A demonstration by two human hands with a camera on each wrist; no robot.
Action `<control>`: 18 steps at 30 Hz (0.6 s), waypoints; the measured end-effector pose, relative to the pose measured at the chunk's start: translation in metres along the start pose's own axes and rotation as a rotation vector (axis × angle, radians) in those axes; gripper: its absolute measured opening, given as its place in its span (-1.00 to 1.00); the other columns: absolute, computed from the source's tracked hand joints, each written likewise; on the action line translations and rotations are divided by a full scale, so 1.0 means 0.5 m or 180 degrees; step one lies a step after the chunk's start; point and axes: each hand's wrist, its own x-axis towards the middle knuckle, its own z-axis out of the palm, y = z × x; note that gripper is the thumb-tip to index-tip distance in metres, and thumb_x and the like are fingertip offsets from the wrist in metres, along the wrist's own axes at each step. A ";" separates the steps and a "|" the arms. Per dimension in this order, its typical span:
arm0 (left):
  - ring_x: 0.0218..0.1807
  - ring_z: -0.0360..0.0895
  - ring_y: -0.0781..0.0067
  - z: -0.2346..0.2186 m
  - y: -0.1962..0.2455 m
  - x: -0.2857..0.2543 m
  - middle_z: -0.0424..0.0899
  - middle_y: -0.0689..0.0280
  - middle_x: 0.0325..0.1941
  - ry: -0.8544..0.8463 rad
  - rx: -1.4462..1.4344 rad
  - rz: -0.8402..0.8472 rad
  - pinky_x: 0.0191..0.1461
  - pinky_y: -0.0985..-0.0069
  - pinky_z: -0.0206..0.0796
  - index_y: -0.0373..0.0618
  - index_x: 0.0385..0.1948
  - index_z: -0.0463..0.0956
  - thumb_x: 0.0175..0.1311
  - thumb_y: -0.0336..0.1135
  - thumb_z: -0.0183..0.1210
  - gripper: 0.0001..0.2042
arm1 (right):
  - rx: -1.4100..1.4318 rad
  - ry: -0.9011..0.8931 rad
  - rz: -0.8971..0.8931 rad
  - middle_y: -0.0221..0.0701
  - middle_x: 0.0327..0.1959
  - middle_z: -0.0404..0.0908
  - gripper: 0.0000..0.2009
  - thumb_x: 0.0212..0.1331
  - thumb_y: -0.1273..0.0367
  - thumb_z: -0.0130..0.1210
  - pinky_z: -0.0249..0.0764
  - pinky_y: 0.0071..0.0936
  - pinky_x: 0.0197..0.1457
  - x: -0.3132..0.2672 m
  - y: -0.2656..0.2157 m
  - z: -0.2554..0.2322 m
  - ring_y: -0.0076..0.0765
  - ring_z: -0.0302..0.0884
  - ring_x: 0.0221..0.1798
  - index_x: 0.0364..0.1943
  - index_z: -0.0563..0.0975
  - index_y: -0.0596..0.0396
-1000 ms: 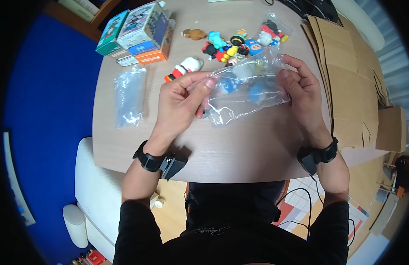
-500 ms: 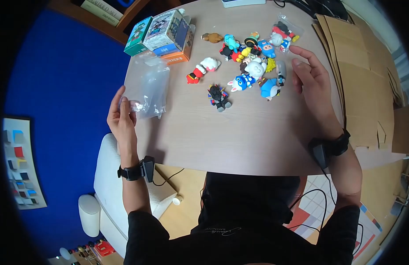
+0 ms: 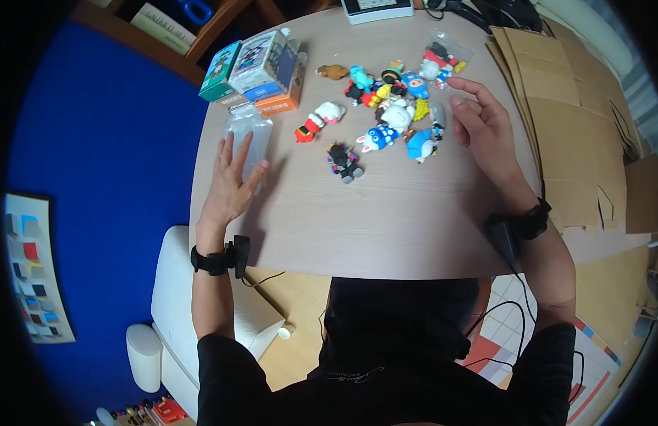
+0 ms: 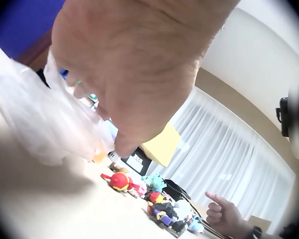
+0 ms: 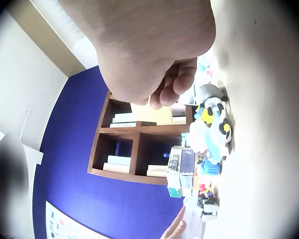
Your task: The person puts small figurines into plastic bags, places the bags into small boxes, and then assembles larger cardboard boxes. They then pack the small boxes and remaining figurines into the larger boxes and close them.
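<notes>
My left hand (image 3: 233, 184) lies with spread, straight fingers over the clear plastic bags (image 3: 256, 145) at the table's left. In the left wrist view, the crumpled plastic (image 4: 45, 117) shows beside the palm. My right hand (image 3: 486, 131) is raised at the right, index finger extended, the others loosely curled around nothing. Left of it lies a cluster of toy figures, among them a blue-and-white rabbit figure (image 3: 378, 138) and a blue figure (image 3: 420, 145). A dark robot-like figure (image 3: 344, 163) lies nearer me, between the hands. A red-and-white figure (image 3: 318, 122) lies closer to the bags.
Stacked toy boxes (image 3: 261, 67) stand at the back left. A bagged red-and-black figure (image 3: 442, 60) lies at the back right. Flattened cardboard (image 3: 567, 135) lines the right side. A white device (image 3: 377, 8) sits at the far edge, and a white seat (image 3: 176, 284) is at the left.
Both hands held a clear bag over the figures; the right let go and the left carried it to the other plastic at the left. The left fingers have since spread out over it.
</notes>
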 end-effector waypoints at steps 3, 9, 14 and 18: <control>0.58 -0.28 -0.09 0.037 -0.015 0.017 -0.13 -0.07 0.55 -0.0759 0.0200 -0.0274 0.55 0.13 -0.22 0.14 0.43 0.13 0.33 0.21 0.03 -0.31 | 0.0003 0.0164 -0.0046 -0.56 -0.63 0.43 -0.72 0.35 0.35 0.04 0.17 -0.69 -0.54 0.014 0.007 -0.019 -0.72 0.26 -0.59 0.09 0.48 0.11; 0.58 -0.26 -0.10 0.026 0.033 0.019 -0.05 -0.04 0.54 -0.0951 0.0415 -0.0521 0.56 0.16 -0.32 0.09 0.42 0.15 0.33 0.23 0.00 -0.31 | 0.0059 0.0394 -0.0006 -0.55 -0.55 0.47 -0.71 0.33 0.35 0.07 0.23 -0.70 -0.50 0.039 0.036 -0.049 -0.71 0.32 -0.54 0.08 0.49 0.12; 0.42 0.15 -0.08 0.004 0.082 0.012 0.40 -0.05 0.27 0.0514 -0.0359 0.0384 0.42 0.13 0.01 -0.10 0.17 0.46 0.32 0.00 0.12 -0.52 | -0.0878 0.0851 -0.0641 -0.37 -0.29 0.55 -0.70 0.30 0.28 0.10 0.44 -0.56 -0.11 0.074 0.115 -0.071 -0.53 0.48 -0.20 0.01 0.54 0.15; -0.16 0.59 0.14 -0.064 0.209 -0.024 0.65 0.10 -0.26 0.0588 -0.2024 0.0897 -0.05 0.39 0.39 -0.25 -0.18 0.61 0.29 -0.31 0.15 -0.78 | -0.1798 0.1036 -0.0952 -0.15 -0.08 0.56 -0.63 0.23 0.19 0.16 0.37 -0.29 0.17 0.122 0.159 -0.095 -0.16 0.46 0.06 -0.01 0.55 0.18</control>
